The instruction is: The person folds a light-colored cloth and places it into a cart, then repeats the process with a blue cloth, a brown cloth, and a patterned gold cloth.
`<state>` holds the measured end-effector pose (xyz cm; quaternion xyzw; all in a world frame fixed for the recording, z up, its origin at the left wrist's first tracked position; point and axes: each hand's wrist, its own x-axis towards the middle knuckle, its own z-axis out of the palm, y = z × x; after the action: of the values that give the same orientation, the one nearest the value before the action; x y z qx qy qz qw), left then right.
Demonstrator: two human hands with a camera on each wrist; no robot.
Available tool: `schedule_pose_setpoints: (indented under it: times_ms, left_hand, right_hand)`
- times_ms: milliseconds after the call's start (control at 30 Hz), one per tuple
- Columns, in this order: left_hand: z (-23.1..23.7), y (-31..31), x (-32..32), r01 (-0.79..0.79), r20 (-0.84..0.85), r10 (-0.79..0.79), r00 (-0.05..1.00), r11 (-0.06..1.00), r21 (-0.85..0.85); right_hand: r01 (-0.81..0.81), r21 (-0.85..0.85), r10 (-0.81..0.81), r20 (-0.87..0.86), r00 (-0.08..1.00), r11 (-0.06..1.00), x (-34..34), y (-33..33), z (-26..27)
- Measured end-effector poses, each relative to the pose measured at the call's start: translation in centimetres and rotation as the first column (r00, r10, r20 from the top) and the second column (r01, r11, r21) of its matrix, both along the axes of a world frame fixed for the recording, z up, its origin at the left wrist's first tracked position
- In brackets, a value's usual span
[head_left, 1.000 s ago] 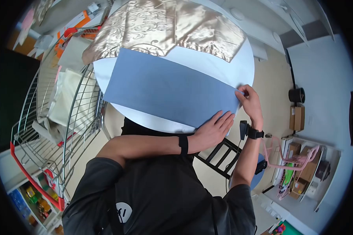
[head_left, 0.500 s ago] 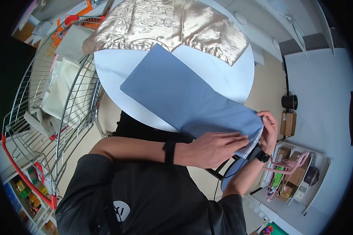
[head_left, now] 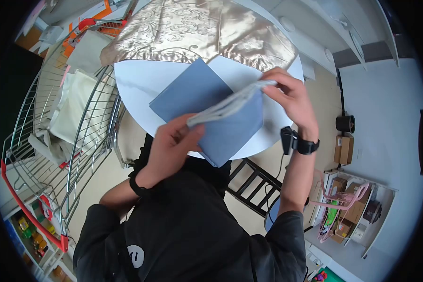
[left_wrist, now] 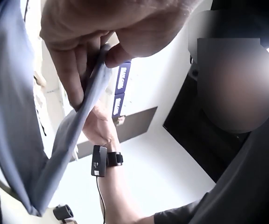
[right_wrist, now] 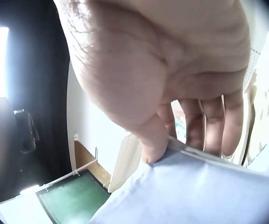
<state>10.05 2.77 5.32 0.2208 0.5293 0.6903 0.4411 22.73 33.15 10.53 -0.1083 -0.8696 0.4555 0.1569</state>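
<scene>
The blue cloth lies partly on the white table in the head view, its other part lifted between the left hand and right hand; the raised edges should be evened and held taut before lowering, so the layers settle without creases. Both elbows are bent, the right hand farther out over the table. In the left wrist view, the left hand's thumb and fingers close on the cloth's edge, palm above it. In the right wrist view, the right hand seems to pinch a corner, thumb in front, longer fingers fairly straight behind.
</scene>
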Motion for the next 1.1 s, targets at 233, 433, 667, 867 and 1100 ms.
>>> schedule_pose_setpoints:
  times_ms: [233, 433, 667, 867, 1100]
  left_hand:
    - [-3.2, -1.2, -5.3, -0.194, -0.04, 0.19, 0.981, 0.971, -0.143]
    - [-4.6, -1.4, -8.2, -0.253, -0.236, 0.191, 0.953, 0.931, -0.265]
    - [-4.4, -1.4, -9.3, -0.482, -0.85, -0.068, 0.522, 0.799, -0.36]
    - [-4.6, -0.6, -9.7, -0.547, -0.988, 0.0, 0.156, 0.833, -0.086]
    - [-2.2, 0.6, -10.3, -0.372, -0.814, -0.288, 0.505, 0.778, -0.506]
  right_hand:
    - [0.061, -0.029, -0.049, 0.313, 0.948, 0.998, -9.8, -1.6, -4.2]
    - [0.102, -0.004, -0.095, 0.331, 0.939, 0.995, -13.3, -2.1, -6.9]
    - [0.106, 0.148, -0.146, 0.287, 0.947, 0.983, -14.1, -2.3, -9.4]
    - [0.16, 0.196, -0.209, 0.258, 0.943, 0.967, -13.5, -2.6, -9.0]
    - [0.107, -0.02, -0.092, 0.368, 0.925, 0.994, -13.5, -2.5, -9.1]
